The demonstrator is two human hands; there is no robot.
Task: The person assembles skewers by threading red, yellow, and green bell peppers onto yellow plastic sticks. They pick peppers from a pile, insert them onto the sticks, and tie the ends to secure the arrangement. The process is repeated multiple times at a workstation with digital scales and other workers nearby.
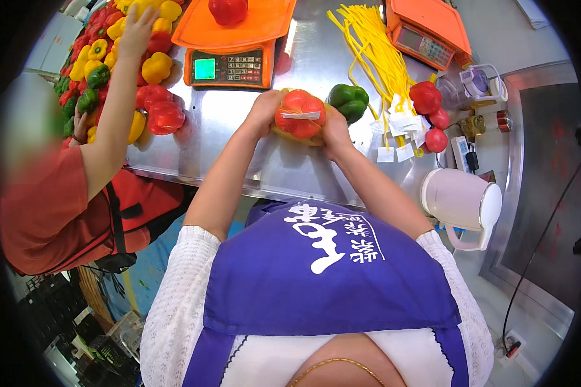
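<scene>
Your left hand and your right hand are closed around a pepper bundle, one from each side, pressing it between them low over the steel table. The bundle is right in front of you, near the table's front edge; a red-orange pepper shows on top with yellow beneath, wrapped in what looks like fine mesh, and a white strip lies across it. Your fingertips are partly hidden behind it, so you cannot tell how far they wrap round.

Just beside your right hand sits a green pepper, the closest thing in your way. Beyond your left hand stands an orange scale, its screen lit green and a red pepper on its pan. To the right lies a spread of yellow mesh strips ending in white tags, with a few red peppers next to them and a second orange scale behind. Nearer your right forearm is a pale kettle.

Well to your left, loose red peppers lie before a mixed pepper pile, where a co-worker's hand reaches in.
</scene>
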